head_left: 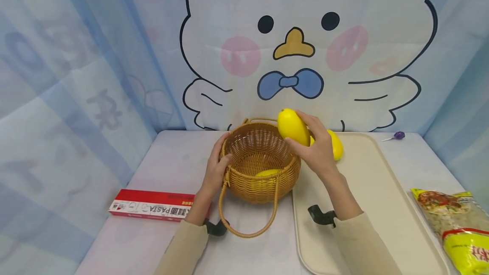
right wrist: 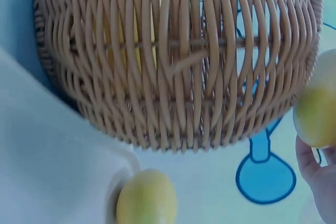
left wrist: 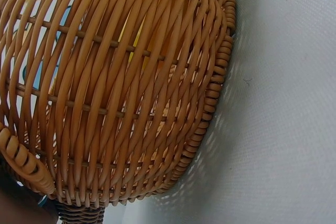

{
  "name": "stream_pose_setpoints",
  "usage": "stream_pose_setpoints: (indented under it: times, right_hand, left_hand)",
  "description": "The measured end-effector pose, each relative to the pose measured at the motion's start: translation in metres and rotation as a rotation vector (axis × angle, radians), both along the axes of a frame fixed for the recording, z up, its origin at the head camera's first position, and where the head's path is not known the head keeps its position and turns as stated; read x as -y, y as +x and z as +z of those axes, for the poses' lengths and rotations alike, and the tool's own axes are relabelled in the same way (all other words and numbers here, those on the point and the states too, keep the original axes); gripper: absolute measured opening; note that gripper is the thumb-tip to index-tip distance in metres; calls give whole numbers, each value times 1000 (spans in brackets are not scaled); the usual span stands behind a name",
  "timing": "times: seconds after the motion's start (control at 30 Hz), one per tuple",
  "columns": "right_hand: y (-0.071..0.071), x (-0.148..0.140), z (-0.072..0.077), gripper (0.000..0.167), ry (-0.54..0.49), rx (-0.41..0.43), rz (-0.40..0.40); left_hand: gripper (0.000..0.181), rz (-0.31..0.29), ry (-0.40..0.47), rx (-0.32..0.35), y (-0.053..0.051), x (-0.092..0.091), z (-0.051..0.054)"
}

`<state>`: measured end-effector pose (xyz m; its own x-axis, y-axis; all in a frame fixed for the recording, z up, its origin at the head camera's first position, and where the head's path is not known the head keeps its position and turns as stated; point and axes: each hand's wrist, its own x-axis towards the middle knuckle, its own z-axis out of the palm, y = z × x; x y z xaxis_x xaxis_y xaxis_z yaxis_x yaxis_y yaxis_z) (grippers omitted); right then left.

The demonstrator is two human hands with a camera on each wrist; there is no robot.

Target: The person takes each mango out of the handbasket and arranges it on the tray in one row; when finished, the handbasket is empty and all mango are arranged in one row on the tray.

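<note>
A brown wicker basket (head_left: 244, 186) stands in the middle of the table, its front handle hanging down. My left hand (head_left: 214, 173) grips the basket's left rim, thumb over the edge. Above the right rim, my right hand (head_left: 318, 152) holds a smooth yellow mango (head_left: 292, 126) between thumb and fingers. Another yellow mango (head_left: 268, 173) lies at the bottom of the basket, partly hidden by the front wall. Behind my right hand, a mango (head_left: 336, 145) sits at the tray's far end; a bit of yellow also shows between my fingers. The left wrist view is mostly basket weave (left wrist: 121, 98).
A cream tray (head_left: 366, 190) lies right of the basket. To the left is a red and white pasta box (head_left: 153, 205), partly behind my left forearm. A yellow food bag (head_left: 454, 220) lies at the right edge, and a purple lollipop (head_left: 398, 135) at the back right.
</note>
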<state>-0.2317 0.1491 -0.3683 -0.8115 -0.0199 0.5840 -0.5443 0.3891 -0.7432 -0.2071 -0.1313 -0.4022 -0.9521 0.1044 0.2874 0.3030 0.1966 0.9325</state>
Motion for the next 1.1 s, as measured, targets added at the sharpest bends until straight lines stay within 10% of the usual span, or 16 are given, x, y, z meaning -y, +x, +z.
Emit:
stream_pose_setpoints:
  times: [0.23,0.53,1.1]
  right_hand:
    - [3,-17,-7,73,-3,35,-120]
    - [-4,-41,-16,69,-6,60,-189]
    - [-21,-91,-33,67,-75,255,-358]
  left_hand:
    - [62,-9,-4,-13,0,0,-2]
    - [61,8,9,-43,-21,4,-35]
    - [61,22,0,-62,-21,6,-35]
